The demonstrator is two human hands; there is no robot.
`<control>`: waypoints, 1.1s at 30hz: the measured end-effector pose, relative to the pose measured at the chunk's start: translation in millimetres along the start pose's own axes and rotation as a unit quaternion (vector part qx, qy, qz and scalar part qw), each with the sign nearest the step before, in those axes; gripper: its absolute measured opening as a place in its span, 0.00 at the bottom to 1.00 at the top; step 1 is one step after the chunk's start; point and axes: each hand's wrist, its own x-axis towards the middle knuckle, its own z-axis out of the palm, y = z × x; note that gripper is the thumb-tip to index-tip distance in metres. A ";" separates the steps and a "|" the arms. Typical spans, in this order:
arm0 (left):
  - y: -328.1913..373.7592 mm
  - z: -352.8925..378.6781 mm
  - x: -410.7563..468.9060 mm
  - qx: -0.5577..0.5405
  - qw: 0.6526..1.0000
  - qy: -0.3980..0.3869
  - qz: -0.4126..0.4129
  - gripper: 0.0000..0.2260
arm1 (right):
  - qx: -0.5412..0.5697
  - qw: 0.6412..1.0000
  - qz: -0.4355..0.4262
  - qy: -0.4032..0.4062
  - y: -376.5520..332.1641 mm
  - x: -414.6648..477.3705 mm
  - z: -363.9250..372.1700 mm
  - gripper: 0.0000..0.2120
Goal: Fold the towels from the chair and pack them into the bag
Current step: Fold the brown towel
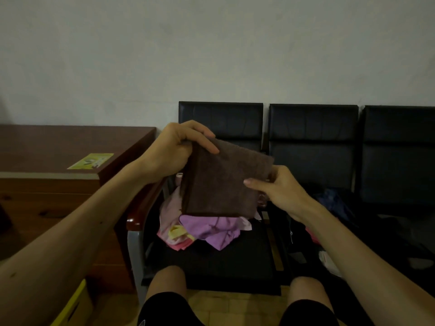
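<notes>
both hands, left hand (174, 147) and right hand (280, 187), pinch the folded brown towel (223, 182) at opposite corners, above the chair (235, 260), so the fold stays flat.

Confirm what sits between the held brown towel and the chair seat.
Head view: a loose pile of pink, purple and yellow towels lies on the chair seat, below the folded brown towel.
</notes>
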 end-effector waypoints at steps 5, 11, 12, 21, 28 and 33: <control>-13.9 -6.4 -13.1 -0.277 0.950 0.074 -0.128 0.24 | 0.072 0.997 -0.006 0.024 -16.8 1.3 -3.5 0.08; -24.0 17.3 -31.8 -0.430 0.876 -0.006 -0.219 0.41 | 0.150 0.988 0.003 0.036 -24.0 -4.8 -0.9 0.10; -26.6 22.4 -36.5 -0.445 0.871 -0.039 -0.206 0.49 | 0.163 0.986 0.012 0.040 -24.3 -4.8 -0.2 0.09; -13.4 57.7 -41.6 -0.268 0.942 -0.054 -0.196 0.26 | 0.209 0.974 0.040 0.079 -19.6 -4.7 -5.4 0.08; -19.1 67.9 -41.2 -0.316 0.926 -0.076 -0.190 0.15 | 0.164 0.985 0.054 -0.016 1.3 -21.0 -37.6 0.12; -31.8 89.8 -33.2 -0.342 0.903 -0.139 -0.218 0.22 | 0.149 0.983 0.107 -0.013 33.8 -31.8 -62.7 0.19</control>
